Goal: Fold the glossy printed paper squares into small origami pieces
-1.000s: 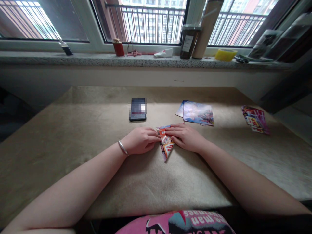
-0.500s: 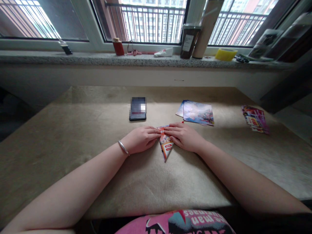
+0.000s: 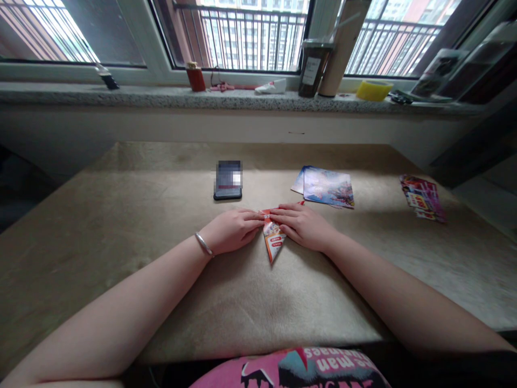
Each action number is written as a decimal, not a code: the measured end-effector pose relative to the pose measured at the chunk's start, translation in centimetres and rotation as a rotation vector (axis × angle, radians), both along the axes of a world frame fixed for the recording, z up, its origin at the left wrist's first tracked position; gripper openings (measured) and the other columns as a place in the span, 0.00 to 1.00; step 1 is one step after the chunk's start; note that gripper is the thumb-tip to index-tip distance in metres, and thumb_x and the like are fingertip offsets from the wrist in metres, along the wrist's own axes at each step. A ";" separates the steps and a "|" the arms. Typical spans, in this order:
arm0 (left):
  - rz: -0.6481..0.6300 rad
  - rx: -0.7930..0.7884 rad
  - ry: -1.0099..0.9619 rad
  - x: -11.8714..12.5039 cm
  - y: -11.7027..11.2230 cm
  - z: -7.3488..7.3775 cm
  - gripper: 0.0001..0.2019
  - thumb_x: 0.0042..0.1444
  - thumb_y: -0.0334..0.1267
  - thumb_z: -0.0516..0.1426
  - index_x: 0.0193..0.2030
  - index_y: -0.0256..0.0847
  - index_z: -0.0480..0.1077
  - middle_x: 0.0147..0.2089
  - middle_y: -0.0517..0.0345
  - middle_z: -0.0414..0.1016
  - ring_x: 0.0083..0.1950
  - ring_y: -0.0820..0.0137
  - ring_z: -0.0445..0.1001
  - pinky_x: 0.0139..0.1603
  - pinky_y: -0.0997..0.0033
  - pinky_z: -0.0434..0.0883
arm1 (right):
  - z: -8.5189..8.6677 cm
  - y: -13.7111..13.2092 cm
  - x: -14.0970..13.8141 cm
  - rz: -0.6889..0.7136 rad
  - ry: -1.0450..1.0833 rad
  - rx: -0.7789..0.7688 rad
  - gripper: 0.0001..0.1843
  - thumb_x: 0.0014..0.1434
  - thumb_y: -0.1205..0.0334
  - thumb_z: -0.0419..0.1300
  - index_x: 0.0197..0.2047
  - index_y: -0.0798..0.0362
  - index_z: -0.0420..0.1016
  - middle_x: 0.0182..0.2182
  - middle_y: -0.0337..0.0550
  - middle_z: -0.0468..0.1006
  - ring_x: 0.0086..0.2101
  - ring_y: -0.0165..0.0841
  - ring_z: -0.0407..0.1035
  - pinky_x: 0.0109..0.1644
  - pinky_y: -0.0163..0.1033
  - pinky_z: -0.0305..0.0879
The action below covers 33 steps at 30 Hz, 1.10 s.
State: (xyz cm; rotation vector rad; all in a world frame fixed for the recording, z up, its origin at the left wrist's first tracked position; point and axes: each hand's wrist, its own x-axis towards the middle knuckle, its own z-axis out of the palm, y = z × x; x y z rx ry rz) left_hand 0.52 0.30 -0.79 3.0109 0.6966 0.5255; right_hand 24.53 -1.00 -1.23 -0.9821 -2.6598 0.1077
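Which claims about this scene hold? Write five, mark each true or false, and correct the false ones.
1. The left hand and the right hand touch the folded orange-and-white paper triangle. True.
2. A shiny silver bangle circles the right wrist. False: the bangle circles the left wrist.
3. The dark rectangular phone lies on the beige tabletop. True.
4. The round yellow tape roll sits on the tabletop. False: the roll sits on the speckled stone windowsill.
5. The triangle's sharp tip points toward the pink printed shirt. True.
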 end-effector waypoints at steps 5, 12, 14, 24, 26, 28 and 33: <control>0.007 0.022 0.007 0.0 0.0 -0.2 0.14 0.62 0.32 0.49 0.50 0.38 0.72 0.52 0.50 0.75 0.51 0.67 0.74 0.53 0.65 0.73 | -0.2 0.1 0.1 0.004 0.012 -0.012 0.20 0.65 0.60 0.49 0.59 0.49 0.68 0.56 0.43 0.71 0.55 0.41 0.64 0.58 0.53 0.63; 0.023 -0.016 0.006 0.2 0.0 -0.3 0.13 0.62 0.32 0.49 0.49 0.36 0.72 0.51 0.49 0.75 0.51 0.66 0.73 0.53 0.64 0.72 | -0.3 0.0 0.1 0.001 0.005 -0.008 0.21 0.65 0.59 0.48 0.60 0.49 0.67 0.56 0.42 0.71 0.56 0.40 0.63 0.59 0.51 0.62; 0.031 -0.029 0.000 0.3 -0.1 -0.2 0.13 0.62 0.32 0.49 0.48 0.37 0.73 0.50 0.50 0.75 0.50 0.66 0.74 0.53 0.64 0.72 | -0.2 0.0 0.1 0.002 0.012 -0.010 0.21 0.65 0.59 0.49 0.60 0.49 0.67 0.56 0.42 0.71 0.56 0.40 0.63 0.59 0.52 0.62; 0.127 -0.054 -0.038 1.7 -1.4 0.0 0.08 0.62 0.35 0.52 0.44 0.36 0.70 0.53 0.49 0.73 0.55 0.63 0.70 0.56 0.60 0.70 | -0.5 0.2 0.1 0.012 0.036 0.005 0.20 0.64 0.60 0.50 0.58 0.49 0.69 0.56 0.44 0.72 0.55 0.41 0.64 0.58 0.52 0.63; 0.140 -0.065 -0.031 1.8 -1.5 0.0 0.09 0.63 0.36 0.51 0.44 0.36 0.69 0.53 0.50 0.73 0.55 0.63 0.69 0.58 0.60 0.69 | -0.5 0.2 0.2 0.015 0.054 0.013 0.19 0.64 0.60 0.50 0.57 0.49 0.70 0.55 0.45 0.72 0.55 0.40 0.64 0.58 0.51 0.62; 0.165 -0.086 -0.013 2.0 -1.6 0.0 0.10 0.63 0.38 0.51 0.44 0.35 0.69 0.52 0.49 0.73 0.57 0.62 0.68 0.60 0.60 0.67 | -0.5 0.1 0.3 -0.002 0.084 0.022 0.18 0.63 0.60 0.52 0.54 0.51 0.73 0.52 0.47 0.74 0.52 0.40 0.66 0.56 0.49 0.64; 0.222 -0.147 0.028 2.4 -1.9 0.3 0.12 0.64 0.39 0.50 0.47 0.34 0.68 0.52 0.46 0.72 0.58 0.62 0.68 0.59 0.58 0.67 | -0.2 -0.2 0.4 -0.071 0.112 0.028 0.15 0.61 0.58 0.55 0.48 0.50 0.77 0.42 0.48 0.77 0.43 0.38 0.67 0.49 0.46 0.65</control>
